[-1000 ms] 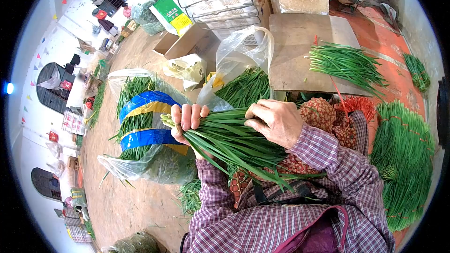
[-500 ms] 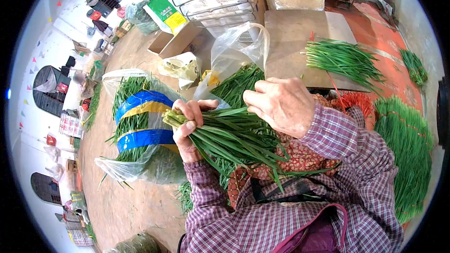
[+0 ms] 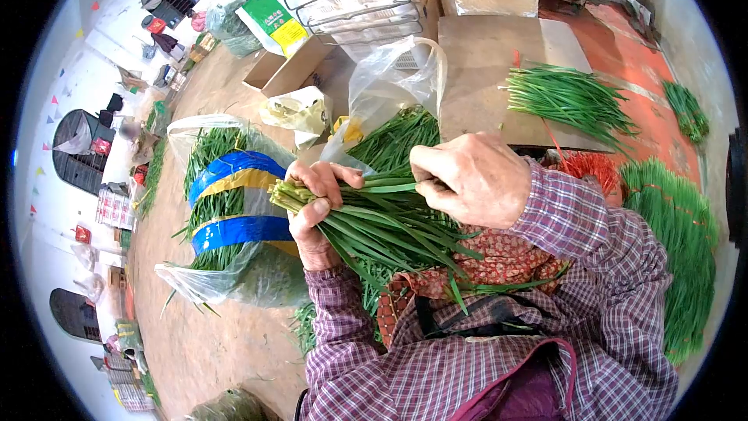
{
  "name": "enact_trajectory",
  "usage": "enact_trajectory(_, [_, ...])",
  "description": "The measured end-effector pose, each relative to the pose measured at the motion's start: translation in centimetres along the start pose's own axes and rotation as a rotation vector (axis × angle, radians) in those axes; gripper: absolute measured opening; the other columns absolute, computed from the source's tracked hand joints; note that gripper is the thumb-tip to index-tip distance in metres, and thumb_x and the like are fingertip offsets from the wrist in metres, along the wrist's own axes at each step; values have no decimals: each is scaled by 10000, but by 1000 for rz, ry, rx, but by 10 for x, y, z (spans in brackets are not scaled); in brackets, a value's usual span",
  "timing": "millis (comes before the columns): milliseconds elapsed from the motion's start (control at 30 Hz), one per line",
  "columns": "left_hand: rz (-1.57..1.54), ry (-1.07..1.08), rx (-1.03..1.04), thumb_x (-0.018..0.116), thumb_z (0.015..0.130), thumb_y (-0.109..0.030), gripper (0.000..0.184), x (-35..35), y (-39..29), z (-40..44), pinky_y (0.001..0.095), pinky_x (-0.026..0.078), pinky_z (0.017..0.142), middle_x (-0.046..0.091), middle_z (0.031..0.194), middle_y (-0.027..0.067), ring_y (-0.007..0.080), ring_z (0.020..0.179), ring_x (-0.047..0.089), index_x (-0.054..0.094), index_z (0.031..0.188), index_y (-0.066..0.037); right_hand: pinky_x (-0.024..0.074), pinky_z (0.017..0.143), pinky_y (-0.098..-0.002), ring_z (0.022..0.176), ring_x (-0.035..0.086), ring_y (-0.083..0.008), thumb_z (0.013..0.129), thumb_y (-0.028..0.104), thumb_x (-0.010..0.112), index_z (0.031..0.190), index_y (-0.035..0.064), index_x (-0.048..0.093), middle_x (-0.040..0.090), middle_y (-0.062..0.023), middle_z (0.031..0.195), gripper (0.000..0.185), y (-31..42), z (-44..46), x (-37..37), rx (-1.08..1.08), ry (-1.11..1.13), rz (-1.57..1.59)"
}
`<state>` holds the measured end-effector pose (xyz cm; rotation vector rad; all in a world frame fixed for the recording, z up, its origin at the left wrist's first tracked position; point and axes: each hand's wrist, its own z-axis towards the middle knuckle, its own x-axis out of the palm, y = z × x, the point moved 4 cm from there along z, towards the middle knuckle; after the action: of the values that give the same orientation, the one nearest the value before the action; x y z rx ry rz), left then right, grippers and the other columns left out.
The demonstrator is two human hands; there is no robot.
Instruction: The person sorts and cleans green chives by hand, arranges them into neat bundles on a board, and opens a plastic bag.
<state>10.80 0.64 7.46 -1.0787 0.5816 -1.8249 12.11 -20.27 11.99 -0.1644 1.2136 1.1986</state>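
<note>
My left hand is wrapped round the pale stem ends of a bunch of garlic chives, whose green leaves fan out to the right over my lap. Above the leaves, my right hand is closed in a pinch, with a few chive leaves running into its fingertips. Just behind my hands, more chives lie in an open clear plastic bag. To the left is a bagged bundle of chives with blue and yellow bands round it.
A tied chive bundle lies on a board at the back right. Red ties and a large stack of chives are on my right. Beyond the bags stand a cardboard box and a plastic crate.
My right hand has moved slightly right and down, its fingertips now at the chive leaves. My left hand keeps its hold on the bunch.
</note>
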Motion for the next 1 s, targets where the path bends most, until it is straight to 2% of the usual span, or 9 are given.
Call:
enact_trajectory(100, [-47, 48, 36, 642, 673, -154, 220, -6, 1, 2, 429, 501, 835, 482, 611, 45, 261, 725, 595, 474, 803, -97, 494, 590, -370, 628, 652, -270, 873, 88, 546, 920, -3, 563, 650, -148, 723, 103, -19, -3, 16, 99, 127, 309])
enact_trajectory(200, [-106, 73, 50, 646, 670, -126, 186, -6, 1, 3, 433, 505, 822, 519, 599, 65, 261, 678, 601, 503, 782, -85, 531, 644, -369, 678, 681, -268, 872, 107, 520, 1015, -16, 581, 682, -140, 748, 198, -26, -12, 31, 252, 282, 591])
enact_trajectory(233, [-125, 71, 54, 649, 667, -126, 188, -4, 1, 3, 432, 505, 818, 517, 598, 65, 256, 663, 598, 499, 772, -84, 532, 675, -343, 718, 687, -214, 887, 121, 513, 1086, -21, 576, 697, -134, 804, 253, -29, -14, 40, 158, 294, 598])
enact_trajectory(367, [-162, 106, 39, 664, 661, -129, 199, 3, 5, 3, 429, 504, 807, 518, 598, 62, 236, 625, 582, 492, 750, -83, 526, 664, -342, 707, 682, -216, 902, 176, 544, 1032, -27, 592, 690, -120, 784, 246, -17, -8, 49, 228, 388, 721])
enact_trajectory(567, [-139, 151, 18, 680, 660, -133, 206, 17, 8, 5, 411, 496, 788, 516, 601, 55, 204, 574, 536, 494, 735, -83, 526, 661, -443, 668, 641, -371, 839, 309, 581, 785, 16, 655, 626, -217, 677, 307, -13, 15, 53, 136, 99, 409])
enact_trajectory(667, [-148, 147, 11, 687, 654, -124, 208, 26, 9, 1, 393, 484, 740, 525, 608, 62, 189, 552, 502, 497, 724, -76, 532, 662, -446, 678, 650, -361, 799, 332, 571, 734, 29, 666, 635, -206, 679, 324, -10, 21, 50, 187, 155, 187])
enact_trajectory(733, [13, 171, -28, 675, 649, -148, 235, 33, 9, -1, 345, 430, 670, 465, 562, 19, 157, 512, 428, 462, 733, -94, 525, 646, -445, 653, 640, -362, 768, 292, 587, 829, 66, 713, 630, -206, 670, 266, -8, 27, 48, 163, 215, 116])
enact_trajectory(900, [17, 172, -7, 680, 635, -126, 241, 33, 4, -4, 261, 344, 477, 460, 551, 32, 141, 502, 399, 455, 713, -91, 529, 642, -447, 664, 654, -350, 748, 333, 592, 678, 34, 673, 632, -188, 653, 317, 9, 36, 32, 125, 288, -55])
enact_trajectory(1000, [22, 186, -2, 679, 636, -128, 242, 31, 5, -4, 270, 352, 475, 459, 553, 30, 140, 489, 392, 454, 714, -88, 530, 638, -434, 671, 662, -332, 741, 328, 598, 663, 30, 672, 641, -176, 661, 317, 13, 39, 33, 98, 299, -101])
